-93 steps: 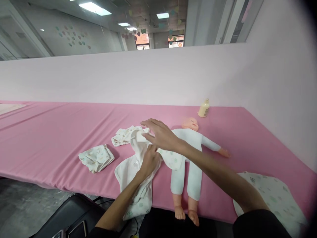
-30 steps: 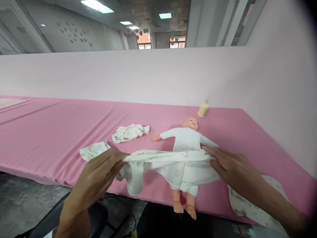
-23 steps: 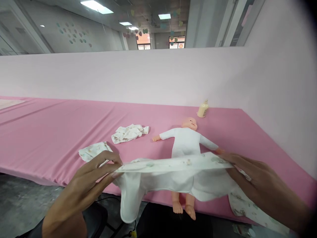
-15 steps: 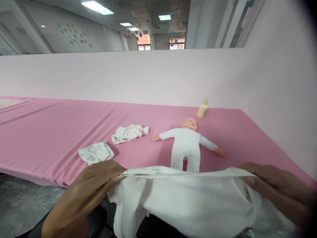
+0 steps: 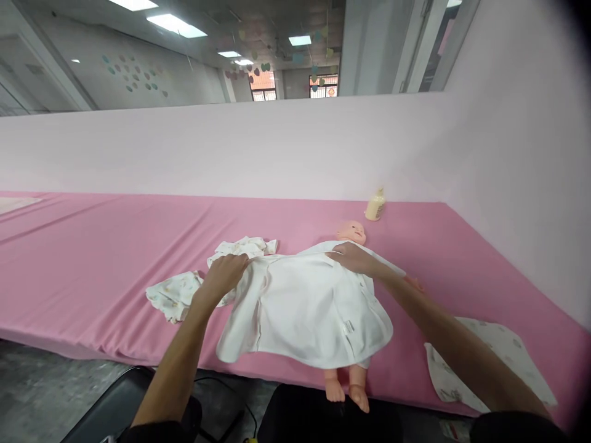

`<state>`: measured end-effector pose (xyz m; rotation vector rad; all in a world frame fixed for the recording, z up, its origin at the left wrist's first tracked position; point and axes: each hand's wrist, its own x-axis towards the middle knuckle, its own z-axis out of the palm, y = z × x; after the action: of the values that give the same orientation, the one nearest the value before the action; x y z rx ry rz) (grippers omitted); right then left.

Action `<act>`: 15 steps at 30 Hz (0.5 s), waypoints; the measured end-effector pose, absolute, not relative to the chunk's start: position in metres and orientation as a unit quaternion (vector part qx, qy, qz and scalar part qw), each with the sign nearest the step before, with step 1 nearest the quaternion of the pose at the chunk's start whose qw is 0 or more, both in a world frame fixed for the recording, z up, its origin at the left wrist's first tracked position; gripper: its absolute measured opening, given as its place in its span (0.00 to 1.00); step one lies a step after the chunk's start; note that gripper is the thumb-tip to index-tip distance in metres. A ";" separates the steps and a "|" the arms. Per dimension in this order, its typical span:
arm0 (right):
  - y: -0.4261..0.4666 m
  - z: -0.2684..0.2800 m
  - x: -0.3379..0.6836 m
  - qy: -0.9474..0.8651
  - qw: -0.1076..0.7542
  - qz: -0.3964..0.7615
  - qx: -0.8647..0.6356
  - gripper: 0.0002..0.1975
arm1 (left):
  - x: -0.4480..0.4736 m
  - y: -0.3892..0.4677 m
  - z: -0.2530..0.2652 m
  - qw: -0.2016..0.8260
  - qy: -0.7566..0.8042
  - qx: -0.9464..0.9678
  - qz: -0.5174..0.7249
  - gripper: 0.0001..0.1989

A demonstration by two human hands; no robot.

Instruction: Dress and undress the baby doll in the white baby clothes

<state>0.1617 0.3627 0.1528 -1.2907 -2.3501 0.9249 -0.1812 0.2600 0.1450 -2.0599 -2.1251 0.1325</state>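
Note:
Both hands stretch out a white baby garment (image 5: 305, 314) by its upper edge, with a small label showing low on its right side. My left hand (image 5: 227, 271) pinches the left end of that edge. My right hand (image 5: 353, 255) grips the right end, over the doll's chest. Beneath the cloth lies a baby doll (image 5: 351, 232) in white clothing, on its back. Its head, an outstretched arm and its bare feet show; the garment hides most of its body.
Two crumpled printed cloths, a nearer one (image 5: 175, 295) and a farther one (image 5: 244, 246), lie left of the doll. A folded printed cloth (image 5: 503, 351) is under my right forearm. A cream pump bottle (image 5: 375, 205) stands near the white wall (image 5: 277, 151). The bed cover (image 5: 115, 246) is pink.
Both hands have moved forward and closer together, carrying the garment from the near edge to over the doll's body. The view has shifted slightly, and a cloth at right now shows.

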 end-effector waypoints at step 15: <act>0.386 0.106 0.171 -0.779 0.259 0.201 -0.535 0.15 | -0.118 0.357 0.088 -0.082 -0.621 -0.775 -0.082 0.17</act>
<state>0.1710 0.3857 0.1064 -1.4492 -2.1118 0.5446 -0.1185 0.3567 0.0885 -2.5705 -2.0605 -0.2714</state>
